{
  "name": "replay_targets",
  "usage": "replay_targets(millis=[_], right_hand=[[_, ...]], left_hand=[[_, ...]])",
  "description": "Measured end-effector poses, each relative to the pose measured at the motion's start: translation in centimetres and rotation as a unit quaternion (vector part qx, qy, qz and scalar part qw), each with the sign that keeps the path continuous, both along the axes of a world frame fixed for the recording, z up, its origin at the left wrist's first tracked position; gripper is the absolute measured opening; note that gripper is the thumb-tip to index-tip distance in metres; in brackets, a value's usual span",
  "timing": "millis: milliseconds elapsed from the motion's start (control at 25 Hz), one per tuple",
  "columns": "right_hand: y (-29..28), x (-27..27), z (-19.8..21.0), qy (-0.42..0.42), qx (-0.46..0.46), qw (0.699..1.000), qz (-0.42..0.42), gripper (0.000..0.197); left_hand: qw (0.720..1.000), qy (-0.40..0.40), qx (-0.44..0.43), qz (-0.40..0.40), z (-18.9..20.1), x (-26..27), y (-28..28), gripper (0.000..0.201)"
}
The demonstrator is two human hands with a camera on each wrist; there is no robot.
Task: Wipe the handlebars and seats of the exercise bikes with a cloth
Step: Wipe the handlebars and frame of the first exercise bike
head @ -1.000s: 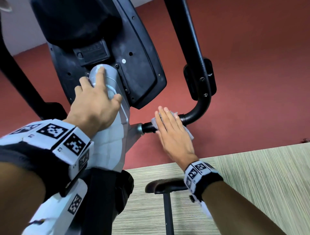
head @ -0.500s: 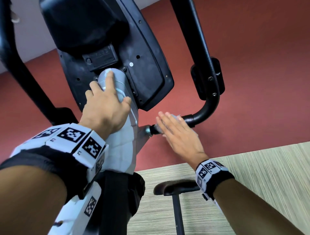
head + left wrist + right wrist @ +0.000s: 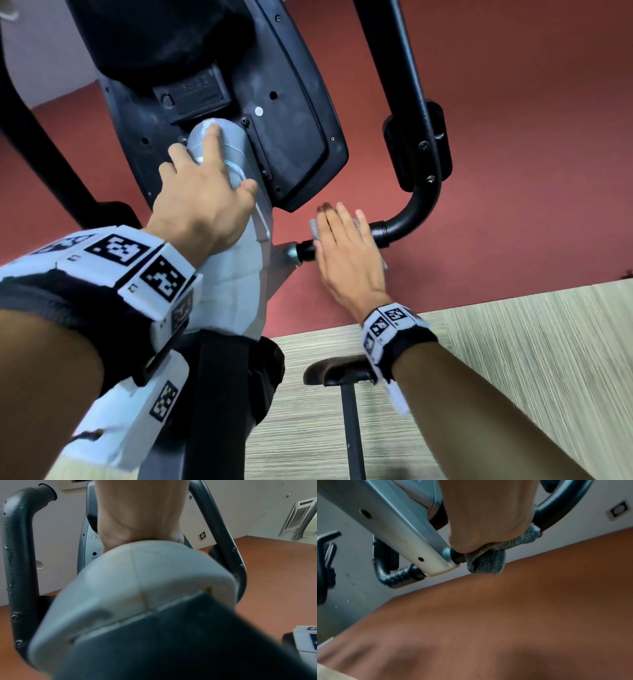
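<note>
right hand [image 3: 346, 253] flat, fingers straight, pressing grey cloth [image 3: 488, 561] onto the black handlebar [image 3: 407, 219] right of the post | left hand [image 3: 202, 202] spread on silver post [image 3: 236, 150], holding nothing

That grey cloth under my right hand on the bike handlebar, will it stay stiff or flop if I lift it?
Likely floppy: the grey cloth drapes over the handlebar and hangs below the right hand. Probably light, since a flat palm pins it. Its fuzzy nap suggests little slipping.

Open red floor [image 3: 513, 171] lies right of the black handlebar [image 3: 407, 219]; the console [image 3: 291, 144] crowds its left.
</note>
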State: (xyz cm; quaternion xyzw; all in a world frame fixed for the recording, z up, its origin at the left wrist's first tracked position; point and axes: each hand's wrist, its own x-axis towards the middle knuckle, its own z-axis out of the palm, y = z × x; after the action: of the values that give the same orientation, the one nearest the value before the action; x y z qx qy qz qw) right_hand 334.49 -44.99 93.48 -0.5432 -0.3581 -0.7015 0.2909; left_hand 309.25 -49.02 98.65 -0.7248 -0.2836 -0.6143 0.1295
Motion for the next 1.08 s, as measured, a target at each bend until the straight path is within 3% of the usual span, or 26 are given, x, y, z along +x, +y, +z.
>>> replay_targets(millis=[80, 160, 280, 360, 480, 600, 840, 960, 1080], right_hand=[[1.4, -0.7, 0.2, -0.033, -0.040, 0.999, 0.001, 0.054], [-0.1, 1.1, -0.9, -0.082, -0.089, 0.991, -0.057, 0.058], [-3.5, 3.6, -2.2, -0.019, -0.024, 0.999, -0.039, 0.059], [-3.3, 2.3, -1.7, 0.046, 0.020, 0.999, -0.008, 0.058], [-2.0, 0.5, 0.2, 0.030, -0.006, 0.999, -0.025, 0.057], [-3.7, 2.7, -0.8, -0.013, -0.045, 0.996, -0.072, 0.060], [-3.9, 2.8, -1.1, 0.056, 0.018, 0.998, -0.005, 0.062], [-4.4, 3.9, -2.6, 0.043, 0.008, 0.999, -0.030, 0.063], [-4.6, 3.0, -0.9, 0.062, 0.017, 0.997, -0.031, 0.062]], left_hand=[[1.000, -0.001, 0.002, 0.001, 0.0, -0.1, 0.0, 0.076], [1.000, -0.001, 0.003, -0.001, 0.0, 0.0, -0.1, 0.076], [1.000, -0.001, 0.003, 0.002, 0.0, 0.0, 0.1, 0.076], [1.000, 0.001, 0.002, 0.004, 0.1, 0.0, 0.1, 0.076], [1.000, 0.002, 0.003, 0.004, 0.2, 0.1, 0.2, 0.074], [1.000, 0.001, 0.004, 0.004, 0.2, 0.0, 0.3, 0.074], [1.000, -0.001, 0.005, 0.006, 0.2, -0.1, 0.3, 0.074], [1.000, 0.000, 0.007, 0.006, 0.2, 0.1, 0.3, 0.074], [1.000, -0.003, 0.002, 0.005, 0.1, 0.0, 0.3, 0.074]])
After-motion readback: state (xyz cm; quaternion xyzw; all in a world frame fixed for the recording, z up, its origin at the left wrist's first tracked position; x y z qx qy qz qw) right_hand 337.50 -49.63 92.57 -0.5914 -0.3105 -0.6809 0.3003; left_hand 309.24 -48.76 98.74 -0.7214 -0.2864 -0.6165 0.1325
